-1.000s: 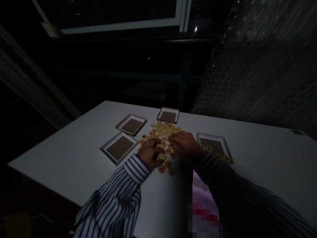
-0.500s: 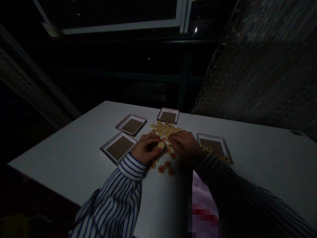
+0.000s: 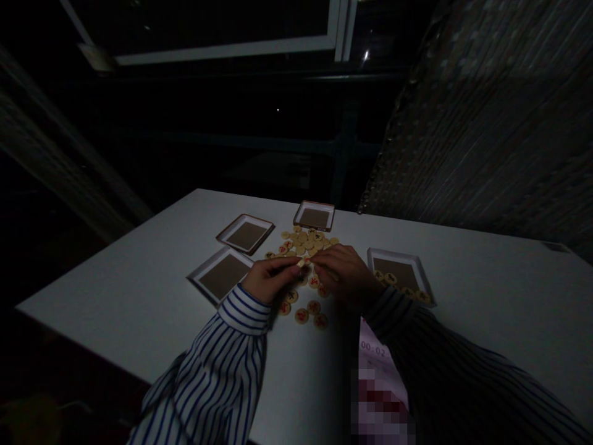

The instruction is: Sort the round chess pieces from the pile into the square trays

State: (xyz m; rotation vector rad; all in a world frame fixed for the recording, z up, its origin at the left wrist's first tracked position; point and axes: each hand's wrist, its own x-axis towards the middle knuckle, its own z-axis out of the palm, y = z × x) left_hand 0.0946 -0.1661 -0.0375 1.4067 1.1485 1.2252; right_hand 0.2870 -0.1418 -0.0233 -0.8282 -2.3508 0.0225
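My left hand (image 3: 265,279) pinches a pale wooden Chinese chess piece (image 3: 301,263), which is tilted partly on edge, between thumb and fingertips. Close beside it on the right, my right hand (image 3: 340,272) has its fingers curled together and pointing left. What those fingertips grip, if anything, is hidden. Around both hands lie many round chess pieces. Behind the hands is a heap of them (image 3: 303,237), mostly blank side up. Red-marked pieces (image 3: 314,307) and a black-marked piece (image 3: 291,296) lie nearer to me.
An open box tray (image 3: 402,256) at the right holds several black-marked pieces. Two more trays (image 3: 245,216) (image 3: 197,276) lie at the left, and another tray (image 3: 314,203) at the back. A lit screen (image 3: 373,349) shows below my right sleeve on the white table (image 3: 139,259).
The piece in my left hand has turned from face-on to nearly edge-on. My left hand has shifted slightly left, uncovering more pieces near it. My right fingers have drawn closer to the held piece.
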